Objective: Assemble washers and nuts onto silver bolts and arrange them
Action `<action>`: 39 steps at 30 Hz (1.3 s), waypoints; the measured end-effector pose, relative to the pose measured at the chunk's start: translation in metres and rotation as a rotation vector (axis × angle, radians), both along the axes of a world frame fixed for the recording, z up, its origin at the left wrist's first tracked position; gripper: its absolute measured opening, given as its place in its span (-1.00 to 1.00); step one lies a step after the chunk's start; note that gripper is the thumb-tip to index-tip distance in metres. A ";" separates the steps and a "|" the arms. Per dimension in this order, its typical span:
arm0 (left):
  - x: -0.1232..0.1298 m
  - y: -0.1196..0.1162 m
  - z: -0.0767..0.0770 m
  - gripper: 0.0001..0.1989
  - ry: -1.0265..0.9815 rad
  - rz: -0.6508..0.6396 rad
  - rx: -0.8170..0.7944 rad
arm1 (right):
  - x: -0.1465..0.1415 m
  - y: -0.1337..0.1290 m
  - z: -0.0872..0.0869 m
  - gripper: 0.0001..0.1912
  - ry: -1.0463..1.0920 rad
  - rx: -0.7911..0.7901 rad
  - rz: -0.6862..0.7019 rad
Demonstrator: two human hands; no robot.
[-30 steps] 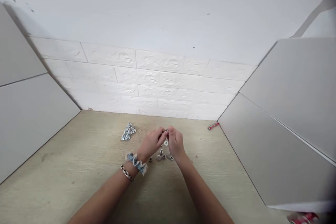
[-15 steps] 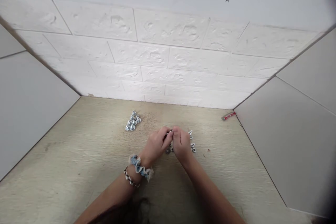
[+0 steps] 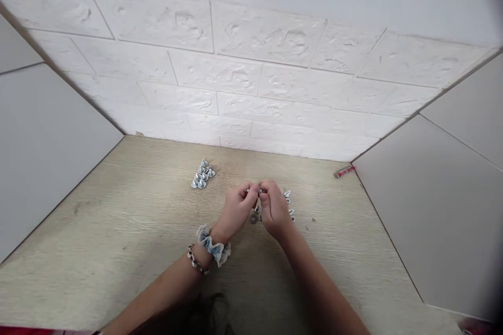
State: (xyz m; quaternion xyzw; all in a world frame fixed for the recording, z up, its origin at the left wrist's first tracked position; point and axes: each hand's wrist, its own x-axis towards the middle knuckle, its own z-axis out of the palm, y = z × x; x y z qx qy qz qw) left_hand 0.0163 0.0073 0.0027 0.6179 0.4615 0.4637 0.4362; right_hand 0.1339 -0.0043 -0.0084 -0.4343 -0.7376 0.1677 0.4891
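My left hand [image 3: 236, 211] and my right hand [image 3: 273, 208] meet at the fingertips above the board, pinching a small metal bolt [image 3: 259, 190] that is mostly hidden by my fingers. Just below my hands lies a flat metal washer [image 3: 253, 218]. Several loose bolts [image 3: 288, 204] stand to the right of my right hand. A tight cluster of bolts with washers [image 3: 203, 175] lies farther left, beyond reach of my fingertips. My left wrist wears a blue-and-white scrunchie [image 3: 214, 246] and a chain bracelet [image 3: 197, 260].
The pale wooden board [image 3: 118, 209] is bounded by a white brick-textured wall [image 3: 236, 78] at the back and grey panels [image 3: 51, 141] on the left and right [image 3: 416, 209]. A small red object [image 3: 344, 171] lies in the far right corner.
My view has tipped lower and moved right, so the wall looks larger. My hands still pinch the small part, and the loose pieces now show mainly to their right.
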 end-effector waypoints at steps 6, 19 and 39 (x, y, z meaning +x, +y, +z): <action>-0.003 0.008 0.002 -0.55 -0.138 -0.088 -0.107 | -0.003 -0.002 -0.001 -0.79 0.116 -0.003 -0.023; 0.009 -0.007 0.001 -0.59 -0.138 -0.197 -0.133 | -0.008 -0.005 -0.006 -0.70 0.442 -0.318 -0.169; 0.005 -0.001 0.006 -0.57 -0.247 -0.021 -0.148 | -0.006 -0.005 0.003 -0.77 0.138 -0.202 -0.083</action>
